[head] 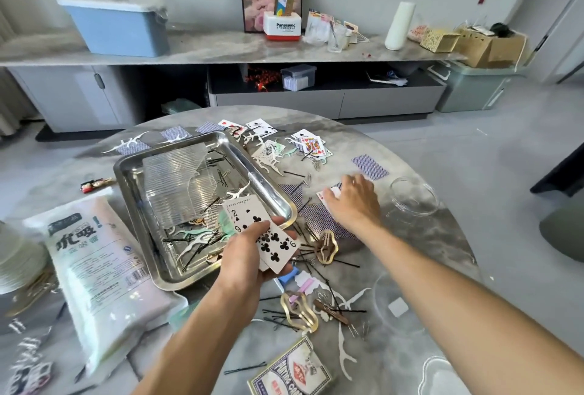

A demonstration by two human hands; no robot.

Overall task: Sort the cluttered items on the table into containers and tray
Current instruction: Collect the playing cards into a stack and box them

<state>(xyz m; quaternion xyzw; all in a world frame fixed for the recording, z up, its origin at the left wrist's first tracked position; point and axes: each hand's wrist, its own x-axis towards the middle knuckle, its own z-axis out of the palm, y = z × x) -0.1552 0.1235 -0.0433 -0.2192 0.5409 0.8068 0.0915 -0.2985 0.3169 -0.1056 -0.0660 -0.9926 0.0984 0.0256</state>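
My left hand (pixel 245 255) grips a small fan of playing cards (pixel 252 221) over the near right corner of the steel tray (pixel 132 170). A two and a nine of clubs face up. My right hand (pixel 354 202) reaches across the table and its fingers rest on a face-up card (pixel 322 196) lying among blue-backed cards (pixel 319 219). More cards (pixel 311 143) lie scattered at the far side of the round table. In the tray lie bobby pins, antler-shaped clips and a clear ribbed lid (pixel 177 179).
A clear jar (pixel 414 197) lies on its side at the right. Gold hair clips (pixel 298 311), bobby pins and white clips litter the near table. A card box (pixel 290 369) sits at the front edge, and a white packet (pixel 104 268) at the left.
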